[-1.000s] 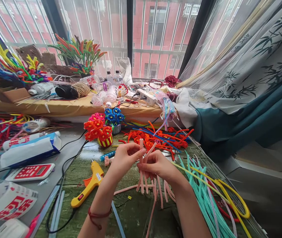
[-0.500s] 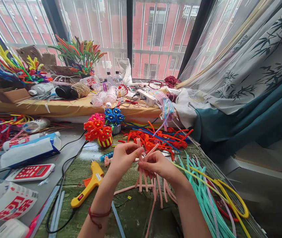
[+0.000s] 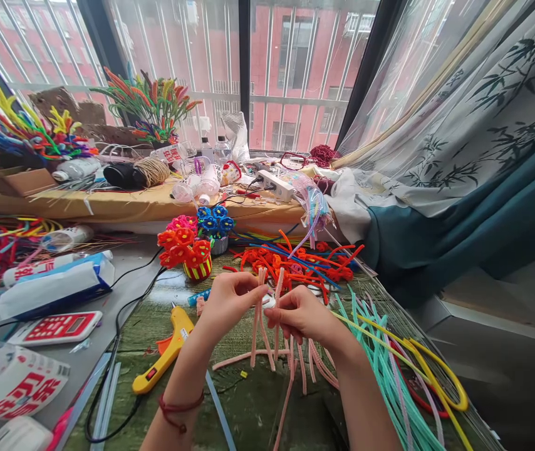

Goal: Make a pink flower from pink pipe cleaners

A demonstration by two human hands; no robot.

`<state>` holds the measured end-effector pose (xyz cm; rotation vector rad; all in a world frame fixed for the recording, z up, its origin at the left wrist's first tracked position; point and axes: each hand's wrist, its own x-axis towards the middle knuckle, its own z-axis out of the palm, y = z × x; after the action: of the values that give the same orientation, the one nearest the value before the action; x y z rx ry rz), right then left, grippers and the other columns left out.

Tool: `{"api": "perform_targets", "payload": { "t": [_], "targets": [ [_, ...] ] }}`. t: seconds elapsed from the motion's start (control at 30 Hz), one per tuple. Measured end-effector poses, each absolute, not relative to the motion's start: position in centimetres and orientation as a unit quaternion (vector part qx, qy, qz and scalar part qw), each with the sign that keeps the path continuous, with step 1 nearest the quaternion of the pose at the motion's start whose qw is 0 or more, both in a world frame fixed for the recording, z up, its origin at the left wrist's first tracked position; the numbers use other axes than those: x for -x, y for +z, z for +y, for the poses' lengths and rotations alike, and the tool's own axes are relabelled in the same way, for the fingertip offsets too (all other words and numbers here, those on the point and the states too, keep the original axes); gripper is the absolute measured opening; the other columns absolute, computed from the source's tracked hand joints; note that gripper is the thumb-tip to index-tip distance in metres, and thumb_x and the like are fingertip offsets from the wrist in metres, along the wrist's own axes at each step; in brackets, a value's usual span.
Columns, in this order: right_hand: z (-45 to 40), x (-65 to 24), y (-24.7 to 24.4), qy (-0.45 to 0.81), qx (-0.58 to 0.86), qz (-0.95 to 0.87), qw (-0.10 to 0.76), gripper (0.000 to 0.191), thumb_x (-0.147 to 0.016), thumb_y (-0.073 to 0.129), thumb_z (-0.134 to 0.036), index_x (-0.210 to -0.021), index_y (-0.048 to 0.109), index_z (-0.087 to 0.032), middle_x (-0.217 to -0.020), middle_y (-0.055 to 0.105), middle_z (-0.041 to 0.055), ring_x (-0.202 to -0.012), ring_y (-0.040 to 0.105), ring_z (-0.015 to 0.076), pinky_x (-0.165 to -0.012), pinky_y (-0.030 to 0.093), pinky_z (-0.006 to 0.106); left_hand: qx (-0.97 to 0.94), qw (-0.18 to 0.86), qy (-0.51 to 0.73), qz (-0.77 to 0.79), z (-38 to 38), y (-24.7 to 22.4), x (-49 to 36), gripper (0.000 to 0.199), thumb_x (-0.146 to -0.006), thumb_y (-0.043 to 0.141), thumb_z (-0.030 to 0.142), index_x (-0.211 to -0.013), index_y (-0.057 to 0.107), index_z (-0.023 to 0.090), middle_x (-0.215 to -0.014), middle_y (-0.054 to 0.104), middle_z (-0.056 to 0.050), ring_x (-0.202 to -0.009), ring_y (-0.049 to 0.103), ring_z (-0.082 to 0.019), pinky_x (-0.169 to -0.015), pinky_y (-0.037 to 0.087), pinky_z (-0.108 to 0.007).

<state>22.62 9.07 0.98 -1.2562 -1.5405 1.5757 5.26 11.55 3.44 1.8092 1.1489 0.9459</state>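
Observation:
Between thumb and fingers, my left hand (image 3: pixel 233 307) pinches a couple of pale pink pipe cleaners (image 3: pixel 254 335) that hang almost upright. My right hand (image 3: pixel 302 316) is closed on another pink pipe cleaner (image 3: pixel 279 285), also upright, just to the right of them. A narrow gap separates the two hands. On the green tabletop below them lie several more pink pipe cleaners (image 3: pixel 304 373), partly hidden by my right hand and forearm. A yellow hot glue gun (image 3: pixel 166 357) rests to the left of my left forearm.
Red pipe-cleaner pieces (image 3: pixel 272 263) lie beyond my hands. Turquoise pipe cleaners (image 3: pixel 384 369) spread on the right. Pots of pipe-cleaner flowers (image 3: pixel 197 266) stand at the back, near the window ledge (image 3: pixel 145 210). The glue gun's black cord (image 3: pixel 119 313) loops at left, past a calculator (image 3: pixel 58 327).
My hands have drawn slightly apart. The right hand's pipe cleaner, slanted before, now stands upright and separate from those in my left hand, which has shifted a little left.

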Motion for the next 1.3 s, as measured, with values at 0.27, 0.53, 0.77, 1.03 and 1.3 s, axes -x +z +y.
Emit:
{"api": "perform_targets", "payload": {
  "t": [0.27,0.53,0.77,1.03,1.3],
  "targets": [
    [8.8,-21.6,1.6,0.507,0.552,-0.594,0.291,0.031,-0.079,0.061,-0.032,-0.054,0.065,-0.013,-0.039,0.056,-0.0011,-0.027,0.042,0.0061,-0.029,0.029,0.018,-0.734,0.348,0.376,0.446,11.1,3.3,-6.3,0.021,-0.076,0.064,0.027,-0.062,0.071,0.013,-0.052,0.058,0.001,-0.05,0.038,-0.009,-0.047,0.026,-0.021],
    [8.2,-21.1,2.4,0.476,0.566,-0.614,0.276,0.027,-0.074,0.056,-0.018,-0.048,0.061,-0.015,-0.038,0.055,-0.0011,-0.028,0.044,0.0079,-0.029,0.033,0.019,-0.732,0.36,0.388,0.429,11.2,3.2,-6.5,0.023,-0.076,0.065,0.032,-0.066,0.073,0.012,-0.058,0.064,-0.002,-0.052,0.047,-0.011,-0.049,0.032,-0.021],
    [8.2,-21.3,2.5,0.474,0.546,-0.636,0.271,0.021,-0.076,0.057,-0.019,-0.056,0.063,-0.015,-0.044,0.056,-0.0015,-0.033,0.047,0.0078,-0.033,0.035,0.018,-0.721,0.368,0.401,0.428,11.3,2.9,-6.4,0.02,-0.077,0.066,0.029,-0.068,0.072,0.011,-0.06,0.064,-0.002,-0.055,0.05,-0.012,-0.05,0.034,-0.02],
    [8.8,-22.5,2.3,0.519,0.488,-0.585,0.387,0.036,-0.078,0.065,-0.048,-0.089,0.068,-0.015,-0.069,0.066,0.0026,-0.042,0.055,0.0099,-0.038,0.039,0.02,-0.702,0.42,0.401,0.412,11.5,3.1,-5.9,0.028,-0.076,0.068,0.037,-0.069,0.072,0.011,-0.063,0.066,-0.004,-0.057,0.055,-0.014,-0.051,0.04,-0.021],
    [9.1,-21.7,1.9,0.497,0.486,-0.587,0.415,0.034,-0.073,0.068,-0.047,-0.074,0.07,-0.014,-0.067,0.067,0.0046,-0.047,0.057,0.0116,-0.042,0.043,0.022,-0.681,0.437,0.406,0.424,11.7,2.8,-5.6,0.027,-0.074,0.07,0.038,-0.069,0.072,0.011,-0.064,0.068,-0.006,-0.059,0.059,-0.016,-0.052,0.044,-0.022]
  ]
}}
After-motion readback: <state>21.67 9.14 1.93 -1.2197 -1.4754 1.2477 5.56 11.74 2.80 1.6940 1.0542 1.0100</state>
